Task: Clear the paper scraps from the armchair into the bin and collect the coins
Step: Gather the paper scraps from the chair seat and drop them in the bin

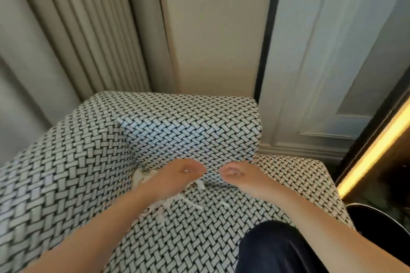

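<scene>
Your left hand (175, 175) and right hand (237, 176) are nearly touching at the chair (66, 173) back crease. Scraps (142, 178) at left hand's 9 o'clock. Grips blurred, can't tell.

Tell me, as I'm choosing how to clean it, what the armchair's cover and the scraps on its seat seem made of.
The armchair cover looks like matte upholstery fabric: a black-and-white basket-weave pattern that bends softly over the edges. Whether it is woven or printed, I cannot tell. The scraps look like thin white paper, matte, in narrow strips and a crumpled clump.
</scene>
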Action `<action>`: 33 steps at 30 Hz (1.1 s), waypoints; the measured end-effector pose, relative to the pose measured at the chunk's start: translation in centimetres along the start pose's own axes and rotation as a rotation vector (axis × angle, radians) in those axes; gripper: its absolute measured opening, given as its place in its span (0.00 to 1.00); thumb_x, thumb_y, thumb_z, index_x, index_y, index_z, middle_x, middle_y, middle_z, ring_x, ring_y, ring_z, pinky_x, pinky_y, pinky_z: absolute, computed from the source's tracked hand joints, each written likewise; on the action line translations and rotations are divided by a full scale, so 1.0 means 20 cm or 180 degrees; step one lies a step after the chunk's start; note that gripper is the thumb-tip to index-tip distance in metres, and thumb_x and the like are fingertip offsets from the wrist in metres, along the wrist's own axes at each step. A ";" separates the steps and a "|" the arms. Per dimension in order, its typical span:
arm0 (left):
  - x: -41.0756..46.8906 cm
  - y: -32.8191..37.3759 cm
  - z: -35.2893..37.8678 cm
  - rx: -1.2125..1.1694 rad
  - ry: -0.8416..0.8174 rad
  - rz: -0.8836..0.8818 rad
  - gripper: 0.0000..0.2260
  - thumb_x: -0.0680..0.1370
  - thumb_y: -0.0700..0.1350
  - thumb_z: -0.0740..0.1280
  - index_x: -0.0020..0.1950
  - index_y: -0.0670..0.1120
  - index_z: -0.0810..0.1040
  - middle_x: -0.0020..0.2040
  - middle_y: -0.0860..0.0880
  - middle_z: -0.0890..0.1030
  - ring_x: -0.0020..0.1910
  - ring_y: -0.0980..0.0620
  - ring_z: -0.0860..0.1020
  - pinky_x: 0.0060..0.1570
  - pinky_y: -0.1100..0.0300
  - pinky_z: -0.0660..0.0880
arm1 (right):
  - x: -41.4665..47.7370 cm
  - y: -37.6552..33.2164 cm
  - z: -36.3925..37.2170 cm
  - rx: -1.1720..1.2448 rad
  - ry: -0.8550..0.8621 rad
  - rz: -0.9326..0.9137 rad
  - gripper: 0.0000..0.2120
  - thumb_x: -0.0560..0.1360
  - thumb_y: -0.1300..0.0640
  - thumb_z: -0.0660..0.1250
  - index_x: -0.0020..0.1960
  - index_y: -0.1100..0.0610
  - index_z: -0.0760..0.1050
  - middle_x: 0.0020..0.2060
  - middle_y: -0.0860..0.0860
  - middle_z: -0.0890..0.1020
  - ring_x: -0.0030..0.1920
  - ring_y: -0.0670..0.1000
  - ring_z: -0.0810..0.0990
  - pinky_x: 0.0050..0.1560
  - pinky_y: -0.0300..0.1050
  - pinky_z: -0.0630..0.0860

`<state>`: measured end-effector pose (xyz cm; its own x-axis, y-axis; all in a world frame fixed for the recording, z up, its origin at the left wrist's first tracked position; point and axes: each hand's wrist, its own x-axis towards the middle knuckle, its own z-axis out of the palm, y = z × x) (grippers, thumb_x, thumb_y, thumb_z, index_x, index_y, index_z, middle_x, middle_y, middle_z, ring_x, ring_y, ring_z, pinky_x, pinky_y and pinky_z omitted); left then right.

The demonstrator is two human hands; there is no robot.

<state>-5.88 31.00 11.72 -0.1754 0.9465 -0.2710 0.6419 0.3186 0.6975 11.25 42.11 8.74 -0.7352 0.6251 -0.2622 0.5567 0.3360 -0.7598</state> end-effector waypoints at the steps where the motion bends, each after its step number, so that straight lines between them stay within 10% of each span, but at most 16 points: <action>1: -0.03 -0.07 0.00 -0.0095 0.0071 -0.0138 0.13 0.79 0.55 0.60 0.61 0.56 0.76 0.60 0.59 0.76 0.58 0.60 0.74 0.61 0.59 0.70 | 0.02 -0.01 0.03 0.0005 -0.0037 0.0051 0.14 0.79 0.51 0.61 0.64 0.50 0.73 0.60 0.44 0.76 0.54 0.43 0.76 0.48 0.32 0.71; 5: -0.15 -0.36 0.03 -0.0755 0.0831 -0.0898 0.13 0.79 0.45 0.62 0.62 0.56 0.74 0.65 0.55 0.71 0.58 0.57 0.72 0.59 0.60 0.68 | 0.17 0.00 0.26 -0.0085 -0.0312 0.0293 0.14 0.78 0.53 0.62 0.64 0.48 0.71 0.60 0.47 0.77 0.59 0.54 0.78 0.57 0.48 0.76; 8: -0.18 -0.46 0.08 -0.1171 0.1489 -0.1396 0.19 0.78 0.41 0.63 0.69 0.48 0.68 0.69 0.49 0.67 0.58 0.54 0.71 0.53 0.67 0.72 | 0.24 0.01 0.40 0.0111 -0.0357 0.0400 0.22 0.78 0.56 0.63 0.70 0.47 0.64 0.65 0.48 0.71 0.52 0.54 0.80 0.40 0.38 0.76; 11: -0.17 -0.51 0.10 -0.1551 0.1936 -0.1638 0.21 0.78 0.37 0.63 0.70 0.43 0.67 0.61 0.49 0.73 0.48 0.57 0.70 0.46 0.68 0.70 | 0.32 0.05 0.54 0.0260 -0.0280 0.0354 0.26 0.77 0.57 0.65 0.72 0.46 0.62 0.70 0.49 0.66 0.67 0.58 0.71 0.61 0.49 0.72; 22: 0.31 -0.95 0.34 -0.1683 0.2427 -0.2391 0.29 0.60 0.52 0.65 0.62 0.51 0.72 0.59 0.50 0.77 0.61 0.46 0.73 0.64 0.44 0.68 | 0.59 0.18 0.78 -0.0404 -0.0124 -0.0354 0.36 0.73 0.43 0.66 0.75 0.46 0.53 0.70 0.42 0.66 0.70 0.48 0.65 0.73 0.56 0.57; 26: 0.34 -0.78 0.27 -0.1383 0.2486 -0.2874 0.31 0.68 0.49 0.68 0.70 0.47 0.65 0.70 0.45 0.66 0.71 0.45 0.60 0.73 0.51 0.50 | 0.66 0.17 0.83 -0.0807 -0.0034 -0.0363 0.42 0.73 0.39 0.63 0.77 0.50 0.43 0.73 0.43 0.63 0.73 0.47 0.61 0.75 0.58 0.46; 33: 0.39 -0.81 0.27 -0.1099 0.2521 -0.3174 0.20 0.74 0.48 0.63 0.66 0.46 0.71 0.69 0.44 0.68 0.69 0.45 0.61 0.70 0.53 0.54 | 0.74 0.11 0.87 -0.0965 -0.0162 -0.0386 0.42 0.70 0.40 0.66 0.75 0.50 0.47 0.72 0.44 0.63 0.72 0.47 0.60 0.73 0.62 0.44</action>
<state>-13.65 32.94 -5.34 -0.9214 0.0356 -0.3871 -0.2179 0.7773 0.5902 -5.21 39.85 -7.25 -0.8172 0.5343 -0.2160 0.5482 0.6050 -0.5774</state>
